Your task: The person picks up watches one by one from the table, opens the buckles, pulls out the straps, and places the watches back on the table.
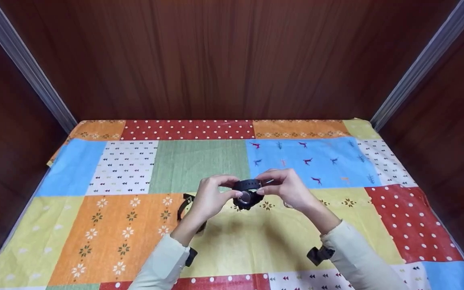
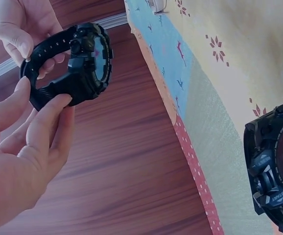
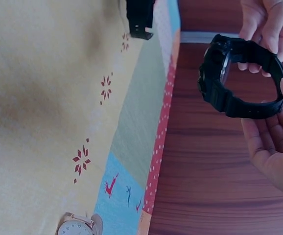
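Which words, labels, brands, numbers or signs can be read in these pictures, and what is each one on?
"START": on the case of the dark watch lying on the patterned cloth.
Not readable: other marks around that watch's dial, too small or blurred.
Not readable with certainty: the small dial numerals on the light-faced watch.
None legible: the held black watch.
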The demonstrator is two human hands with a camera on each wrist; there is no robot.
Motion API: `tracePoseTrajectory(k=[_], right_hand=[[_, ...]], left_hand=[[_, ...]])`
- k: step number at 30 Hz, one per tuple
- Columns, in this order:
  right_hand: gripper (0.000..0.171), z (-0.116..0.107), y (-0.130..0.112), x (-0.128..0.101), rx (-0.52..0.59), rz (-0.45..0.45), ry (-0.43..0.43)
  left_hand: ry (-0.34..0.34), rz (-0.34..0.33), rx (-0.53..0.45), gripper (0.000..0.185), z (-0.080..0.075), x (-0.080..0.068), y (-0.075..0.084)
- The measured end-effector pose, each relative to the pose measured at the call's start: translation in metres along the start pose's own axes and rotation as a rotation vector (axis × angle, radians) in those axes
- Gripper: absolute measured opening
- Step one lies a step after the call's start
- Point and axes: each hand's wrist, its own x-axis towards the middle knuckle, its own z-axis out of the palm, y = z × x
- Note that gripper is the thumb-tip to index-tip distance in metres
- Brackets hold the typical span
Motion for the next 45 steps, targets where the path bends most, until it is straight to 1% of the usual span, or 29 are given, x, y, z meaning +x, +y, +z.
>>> tracePoseTrajectory(k=[11, 14, 17, 22, 25, 27, 35, 39, 45], right_hand=[[0.025, -0.0001, -0.0009, -0.0003, 0.023, 0.010, 0.011], [0.024, 0.0000, -0.0004, 0.0001, 0.024, 0.013, 0.016], [0.025, 0.0003, 0.0015, 0.0004, 0.021, 0.009, 0.015], [0.026, 0.0009, 0.0034, -0.0002, 0.011, 0.020, 0.022], [0.027, 0.0008, 0.0026, -0.0007, 0.011, 0.024, 0.024], [0.026, 0.0010, 0.0015, -0.0008, 0.015, 0.027, 0.024], [0.028, -0.0006, 0.0016, -0.0006, 0.045, 0.027, 0.030], [0.027, -0.0006, 0.0024, -0.0005, 0.031, 0.026, 0.038], [0.029, -0.0009, 0.0037, -0.0008, 0.024, 0.024, 0.047]], left_hand=[[0.019, 0.038, 0.024, 0.026, -0.0013, -0.0009, -0.0026], [0.018, 0.040, 0.024, 0.026, -0.0015, -0.0006, -0.0032], [0.002, 0.024, 0.019, 0.025, -0.0021, -0.0008, -0.0035], [-0.049, -0.021, 0.017, 0.023, -0.0043, -0.0009, -0.0034], [-0.067, -0.028, 0.010, 0.023, -0.0049, -0.0006, -0.0042], [-0.069, -0.032, -0.001, 0.022, -0.0052, -0.0007, -0.0046], [-0.050, -0.003, -0.007, 0.022, -0.0058, -0.0007, -0.0064], [-0.056, -0.015, -0.014, 0.023, -0.0060, -0.0011, -0.0081], [-0.073, -0.043, -0.012, 0.025, -0.0058, -0.0014, -0.0051]])
